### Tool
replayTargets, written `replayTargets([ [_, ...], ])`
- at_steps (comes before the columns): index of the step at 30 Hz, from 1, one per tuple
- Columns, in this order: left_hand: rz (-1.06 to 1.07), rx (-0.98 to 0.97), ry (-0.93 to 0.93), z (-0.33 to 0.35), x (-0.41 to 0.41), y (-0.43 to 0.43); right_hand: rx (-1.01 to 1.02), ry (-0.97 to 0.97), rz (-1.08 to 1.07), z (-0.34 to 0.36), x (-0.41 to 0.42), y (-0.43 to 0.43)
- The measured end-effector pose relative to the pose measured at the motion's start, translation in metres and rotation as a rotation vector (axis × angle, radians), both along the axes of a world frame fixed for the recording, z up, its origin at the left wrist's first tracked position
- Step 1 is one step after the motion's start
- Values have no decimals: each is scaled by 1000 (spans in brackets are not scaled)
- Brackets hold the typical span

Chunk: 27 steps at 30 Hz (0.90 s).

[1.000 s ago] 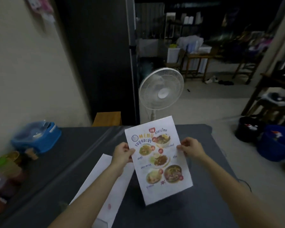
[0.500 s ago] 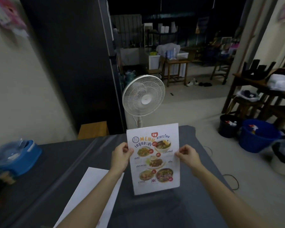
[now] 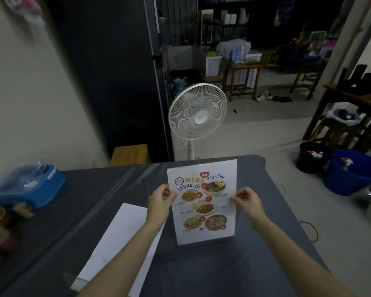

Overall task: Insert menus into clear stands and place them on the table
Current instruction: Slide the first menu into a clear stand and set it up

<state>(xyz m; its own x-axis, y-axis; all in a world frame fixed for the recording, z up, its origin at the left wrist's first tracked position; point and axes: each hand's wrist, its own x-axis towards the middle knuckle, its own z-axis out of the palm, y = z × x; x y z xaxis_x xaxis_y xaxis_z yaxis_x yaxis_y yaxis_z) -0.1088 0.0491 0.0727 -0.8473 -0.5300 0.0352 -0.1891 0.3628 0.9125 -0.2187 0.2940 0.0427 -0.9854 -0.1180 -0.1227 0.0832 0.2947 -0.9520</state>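
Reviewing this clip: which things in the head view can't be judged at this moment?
- Clear stand: not discernible around the menu; too transparent and dim to confirm.
- White sheet: underside hidden, near end covered by the left hand's forearm.
- Small menu captions: too small to read.
- Items at the left edge beside the blue container: blurred and cut off.
- Right hand fingers behind the menu: hidden.

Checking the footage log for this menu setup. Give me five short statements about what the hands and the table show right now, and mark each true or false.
1. Both hands hold the menu, the left hand on its left edge, the right hand on its right edge. True.
2. The menu lies flat on the table. False: it stands upright.
3. A white sheet lies on the table left of the menu. True.
4. The white fan stands on the table. False: it stands on the floor behind it.
5. A blue container sits at the table's left side. True.
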Motion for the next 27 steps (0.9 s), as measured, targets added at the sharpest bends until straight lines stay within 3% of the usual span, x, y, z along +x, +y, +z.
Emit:
replayTargets([
  [27,-53,-84,-49,-9,8,5,184,62,86,-2,6,6],
])
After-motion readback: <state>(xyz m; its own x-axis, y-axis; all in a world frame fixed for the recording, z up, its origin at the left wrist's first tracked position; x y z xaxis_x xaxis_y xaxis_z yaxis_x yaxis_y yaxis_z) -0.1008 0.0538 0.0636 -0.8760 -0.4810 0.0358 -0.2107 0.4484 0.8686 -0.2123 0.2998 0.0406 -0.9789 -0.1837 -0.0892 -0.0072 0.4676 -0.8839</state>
